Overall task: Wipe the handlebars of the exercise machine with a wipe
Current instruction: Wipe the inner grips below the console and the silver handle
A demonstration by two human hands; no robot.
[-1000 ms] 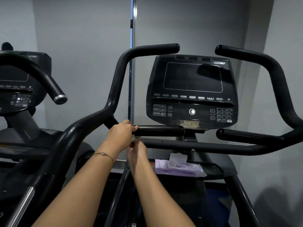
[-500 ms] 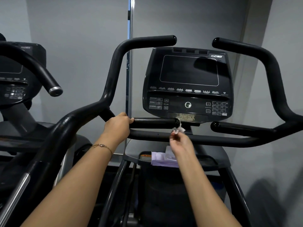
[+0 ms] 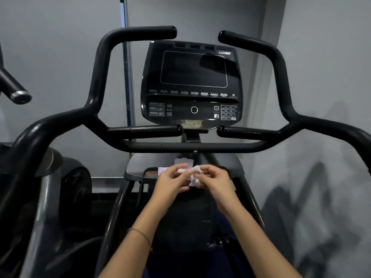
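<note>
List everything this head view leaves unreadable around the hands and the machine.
Head view:
Wipe: bunched between left hand and right hand; fingers cover most of it, motion blur too.
Wipe packet: mostly behind both hands.
Console button labels: too small, blurred.
Right handlebar: its outer end cut off by the frame's right edge.
Neighbouring machine: cut off by left edge.

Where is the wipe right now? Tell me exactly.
In the head view, the wipe is low at centre, pinched between the left hand and the right hand. It is below the crossbar, just in front of the wipe pack.
</note>
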